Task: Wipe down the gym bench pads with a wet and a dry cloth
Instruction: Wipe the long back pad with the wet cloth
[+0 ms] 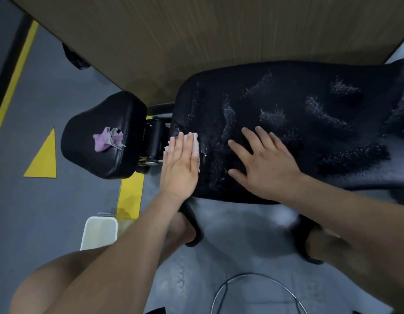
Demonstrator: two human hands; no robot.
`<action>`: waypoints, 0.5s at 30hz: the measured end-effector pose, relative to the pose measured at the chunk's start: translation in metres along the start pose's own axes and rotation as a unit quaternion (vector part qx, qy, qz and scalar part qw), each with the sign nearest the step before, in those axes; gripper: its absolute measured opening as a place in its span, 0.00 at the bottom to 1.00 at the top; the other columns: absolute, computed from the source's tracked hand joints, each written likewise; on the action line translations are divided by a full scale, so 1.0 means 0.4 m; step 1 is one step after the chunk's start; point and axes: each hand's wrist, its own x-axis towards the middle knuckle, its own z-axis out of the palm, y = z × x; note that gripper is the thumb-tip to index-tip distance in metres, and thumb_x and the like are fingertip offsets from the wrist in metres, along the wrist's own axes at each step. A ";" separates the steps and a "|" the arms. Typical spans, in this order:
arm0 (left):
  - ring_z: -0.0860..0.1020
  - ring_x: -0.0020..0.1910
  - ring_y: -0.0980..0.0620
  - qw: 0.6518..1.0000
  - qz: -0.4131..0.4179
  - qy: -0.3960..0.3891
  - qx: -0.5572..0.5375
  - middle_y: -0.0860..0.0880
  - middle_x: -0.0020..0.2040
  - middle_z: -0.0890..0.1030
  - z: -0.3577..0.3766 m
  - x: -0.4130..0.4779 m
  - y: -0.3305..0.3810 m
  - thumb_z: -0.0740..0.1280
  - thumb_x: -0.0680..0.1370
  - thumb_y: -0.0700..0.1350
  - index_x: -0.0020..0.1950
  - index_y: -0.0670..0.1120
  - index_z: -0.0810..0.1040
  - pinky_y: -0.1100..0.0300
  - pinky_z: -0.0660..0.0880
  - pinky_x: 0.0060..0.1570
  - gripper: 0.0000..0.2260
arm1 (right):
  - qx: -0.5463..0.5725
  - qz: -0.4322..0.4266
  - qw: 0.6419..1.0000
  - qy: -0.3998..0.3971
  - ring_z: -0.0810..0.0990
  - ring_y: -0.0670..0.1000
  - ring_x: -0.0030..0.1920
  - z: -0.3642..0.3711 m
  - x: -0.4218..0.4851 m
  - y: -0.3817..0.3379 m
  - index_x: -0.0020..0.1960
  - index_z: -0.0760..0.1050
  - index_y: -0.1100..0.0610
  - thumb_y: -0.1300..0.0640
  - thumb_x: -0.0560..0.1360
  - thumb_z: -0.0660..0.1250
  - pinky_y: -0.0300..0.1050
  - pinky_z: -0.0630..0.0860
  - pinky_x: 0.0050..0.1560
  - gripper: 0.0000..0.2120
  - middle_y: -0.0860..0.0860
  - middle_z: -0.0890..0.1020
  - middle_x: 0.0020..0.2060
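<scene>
**Fig.** Left hand (180, 164), fingers straight, presses a pale pink cloth (196, 143) flat on the long black textured back pad (287, 98). Right hand (264, 164) rests spread and empty just beside it. Speckled wet streaks beyond it suggest wet wiping is midway. Left of the hands, a crumpled lilac cloth (109, 139) lies on the small black seat pad (87, 159); drying apparently remains.

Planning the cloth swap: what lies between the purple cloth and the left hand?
A bare stretch of seat pad, then the black hinge roller, as the head view shows.
</scene>
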 end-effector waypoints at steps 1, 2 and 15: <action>0.40 0.82 0.52 1.000 -0.006 -0.005 0.005 0.52 0.84 0.46 0.004 -0.015 0.004 0.44 0.87 0.54 0.83 0.56 0.46 0.50 0.41 0.80 0.24 | -0.002 0.004 1.000 0.001 0.40 0.60 0.82 0.006 -0.003 -0.001 0.83 0.44 0.45 0.32 0.81 0.42 0.59 0.42 0.81 0.35 0.55 0.44 0.83; 0.39 0.82 0.52 1.000 -0.008 -0.011 0.007 0.52 0.84 0.44 0.009 -0.037 0.007 0.43 0.86 0.55 0.83 0.57 0.44 0.50 0.40 0.80 0.24 | -0.004 0.009 1.000 0.005 0.40 0.60 0.82 0.011 -0.006 -0.004 0.84 0.43 0.45 0.32 0.80 0.40 0.60 0.42 0.81 0.35 0.55 0.43 0.83; 0.34 0.81 0.51 0.998 -0.020 -0.053 0.034 0.50 0.83 0.37 0.000 -0.046 0.031 0.42 0.86 0.54 0.83 0.54 0.38 0.51 0.35 0.79 0.26 | 0.000 0.005 1.000 -0.023 0.35 0.61 0.81 0.000 0.004 -0.006 0.83 0.38 0.45 0.33 0.82 0.46 0.60 0.40 0.81 0.35 0.55 0.37 0.82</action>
